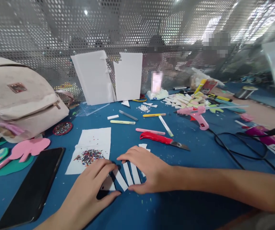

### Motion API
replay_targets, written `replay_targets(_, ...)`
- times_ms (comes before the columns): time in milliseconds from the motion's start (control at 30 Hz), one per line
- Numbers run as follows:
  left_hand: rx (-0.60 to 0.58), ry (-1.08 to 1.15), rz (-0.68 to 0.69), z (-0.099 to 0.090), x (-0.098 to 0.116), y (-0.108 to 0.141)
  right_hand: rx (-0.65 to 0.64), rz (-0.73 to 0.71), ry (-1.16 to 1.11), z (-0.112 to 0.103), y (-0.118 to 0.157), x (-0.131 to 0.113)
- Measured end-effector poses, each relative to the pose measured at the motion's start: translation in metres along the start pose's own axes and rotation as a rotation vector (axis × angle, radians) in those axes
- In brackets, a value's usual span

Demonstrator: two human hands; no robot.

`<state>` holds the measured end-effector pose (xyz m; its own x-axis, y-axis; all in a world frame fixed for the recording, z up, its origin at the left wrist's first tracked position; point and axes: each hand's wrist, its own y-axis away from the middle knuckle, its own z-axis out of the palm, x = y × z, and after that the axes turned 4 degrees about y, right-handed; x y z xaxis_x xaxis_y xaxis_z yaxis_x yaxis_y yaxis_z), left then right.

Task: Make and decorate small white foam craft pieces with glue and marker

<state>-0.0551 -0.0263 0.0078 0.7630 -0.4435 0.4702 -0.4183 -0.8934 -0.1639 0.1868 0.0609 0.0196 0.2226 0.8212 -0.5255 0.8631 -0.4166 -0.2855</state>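
Several white strips [120,180], apparently of foam board, lie fanned out on the blue table between my hands. My left hand [90,183] is curled round the left-hand pieces, fingertips at their far ends and thumb by their near ends. From the other side my right hand [149,169] spans the right-hand strips [134,174], with its index finger at the far ends and its thumb at the near ends. Its palm partly hides them. Just beyond the right hand are small white scraps [143,146]. A red-handled utility knife [163,139] rests past them.
Left are a phone [32,188], pink foam shape [30,148], backpack [22,95] and paper [96,135] bearing coloured bits. Markers [154,115] lie ahead. White boards [129,76] lean on the perforated screen. At right are a pink glue gun [194,113], its cable and cut pieces [185,100].
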Motion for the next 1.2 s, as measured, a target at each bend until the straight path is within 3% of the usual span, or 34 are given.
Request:
replay_targets(267, 0.043, -0.052, 0.073, 0.001, -0.008, 0.014, -0.031, 0.023, -0.005, -0.003, 0.000, -0.001)
replay_targets(533, 0.183, -0.243, 0.136, 0.001, 0.004, -0.002, 0.023, -0.018, 0.031, 0.001, 0.004, 0.003)
replay_targets(933, 0.121, -0.124, 0.084, 0.003, 0.012, -0.007, -0.017, 0.043, 0.043, 0.001, 0.000, -0.001)
replay_targets(1200, 0.136, -0.184, 0.099, 0.000, 0.009, -0.001, -0.019, 0.067, 0.040, -0.001, 0.000, -0.001)
